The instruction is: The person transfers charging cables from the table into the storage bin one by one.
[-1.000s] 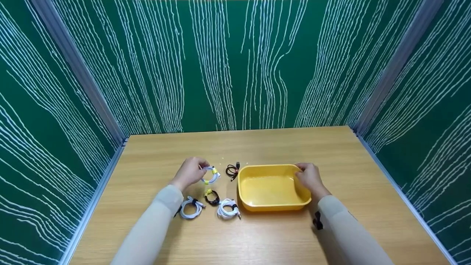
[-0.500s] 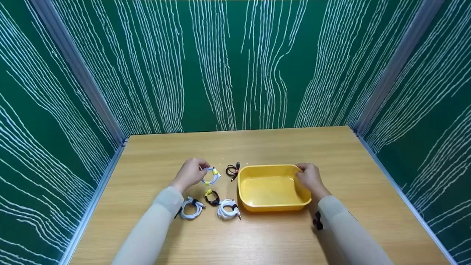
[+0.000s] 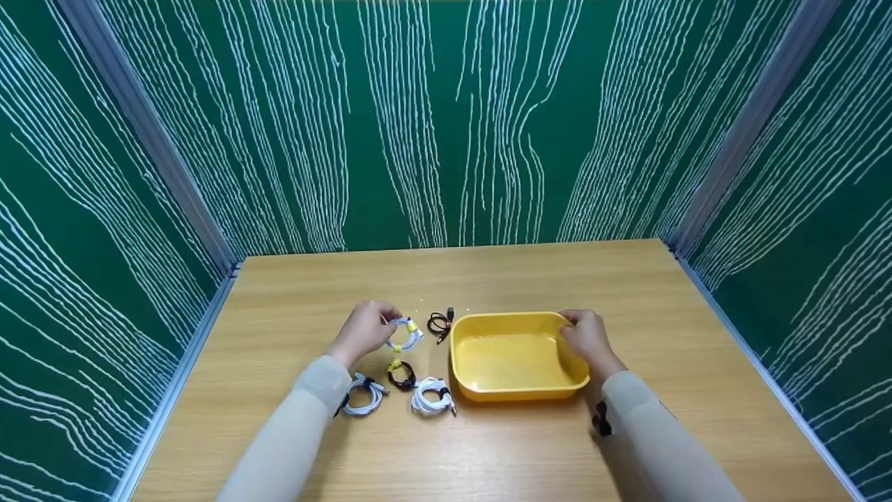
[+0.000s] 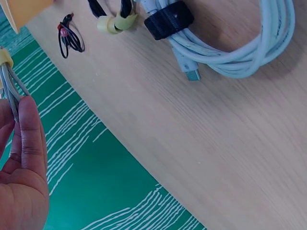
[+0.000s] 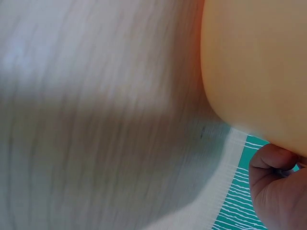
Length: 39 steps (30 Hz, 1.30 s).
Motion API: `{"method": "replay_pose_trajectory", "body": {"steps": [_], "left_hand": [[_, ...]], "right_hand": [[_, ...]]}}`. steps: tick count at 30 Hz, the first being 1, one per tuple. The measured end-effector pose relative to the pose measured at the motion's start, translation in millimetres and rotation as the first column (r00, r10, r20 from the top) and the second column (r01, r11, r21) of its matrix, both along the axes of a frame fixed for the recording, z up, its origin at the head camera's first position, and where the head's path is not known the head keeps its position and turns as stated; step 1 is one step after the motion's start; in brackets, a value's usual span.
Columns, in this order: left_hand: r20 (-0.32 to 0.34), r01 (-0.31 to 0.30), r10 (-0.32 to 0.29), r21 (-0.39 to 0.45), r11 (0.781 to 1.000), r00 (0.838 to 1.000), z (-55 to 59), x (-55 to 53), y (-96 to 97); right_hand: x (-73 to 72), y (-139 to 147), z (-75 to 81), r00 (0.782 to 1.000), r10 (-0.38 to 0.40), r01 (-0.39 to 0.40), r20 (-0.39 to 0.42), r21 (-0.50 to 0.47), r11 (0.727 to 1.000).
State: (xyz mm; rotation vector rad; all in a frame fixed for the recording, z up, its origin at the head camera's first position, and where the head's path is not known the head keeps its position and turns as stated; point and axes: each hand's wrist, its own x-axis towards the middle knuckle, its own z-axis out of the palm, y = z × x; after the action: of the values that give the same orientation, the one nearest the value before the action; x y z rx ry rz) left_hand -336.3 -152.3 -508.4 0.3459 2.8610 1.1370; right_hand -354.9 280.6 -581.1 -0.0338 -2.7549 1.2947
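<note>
My left hand [image 3: 365, 330] pinches a coiled white cable [image 3: 412, 339] with yellow ties, held up off the table; the left wrist view shows its strands [image 4: 10, 84] between thumb and fingers. On the right, my right hand [image 3: 587, 336] grips the far right corner of a yellow plastic bin [image 3: 519, 394], whose inside shows bare. Below the left hand lie a black coiled cable with a yellow tie [image 3: 402, 376], a white coiled cable with a black strap [image 3: 362, 396] and another white coil [image 3: 431, 397]. A thin black USB cable [image 3: 439, 323] lies beside the bin's left rim.
The wooden table [image 3: 313, 279] is closed in by green walls [image 3: 446, 139] with white wavy lines and by metal corner posts [image 3: 153, 132]. Tiny white specks lie on the tabletop behind the black USB cable.
My left hand has shifted slightly to the right with the white cable coil. The right hand and the bin have stayed in place.
</note>
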Motion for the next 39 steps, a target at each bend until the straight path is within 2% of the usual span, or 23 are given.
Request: {"method": "replay_pose_trajectory", "body": {"steps": [11,15,18,27,39], "left_hand": [[0.042,-0.016,0.015,0.021,1.0,0.999,0.0,0.1,5.3],[-0.017,0.01,-0.01,0.005,1.0,1.0,0.1,0.2,8.1],[-0.027,0.023,-0.022,0.005,1.0,0.999,1.5,0.9,10.5],[0.045,0.008,-0.009,0.02,1.0,0.999,4.6,0.9,17.4],[0.044,0.026,-0.027,0.037,0.999,0.999,3.4,1.7,24.8]], "right_hand": [[-1.7,2.2,-1.5,0.999,0.01,-0.01,-0.033,0.004,1.0],[-0.8,2.4,-1.4,0.999,0.021,-0.021,-0.028,0.009,1.0],[-0.2,1.8,-1.5,1.0,0.02,-0.019,-0.02,0.016,1.0],[-0.2,1.1,0.3,1.0,0.0,0.0,0.009,0.014,1.0],[0.9,-0.7,1.8,1.0,-0.004,0.004,0.009,-0.002,1.0]]}}
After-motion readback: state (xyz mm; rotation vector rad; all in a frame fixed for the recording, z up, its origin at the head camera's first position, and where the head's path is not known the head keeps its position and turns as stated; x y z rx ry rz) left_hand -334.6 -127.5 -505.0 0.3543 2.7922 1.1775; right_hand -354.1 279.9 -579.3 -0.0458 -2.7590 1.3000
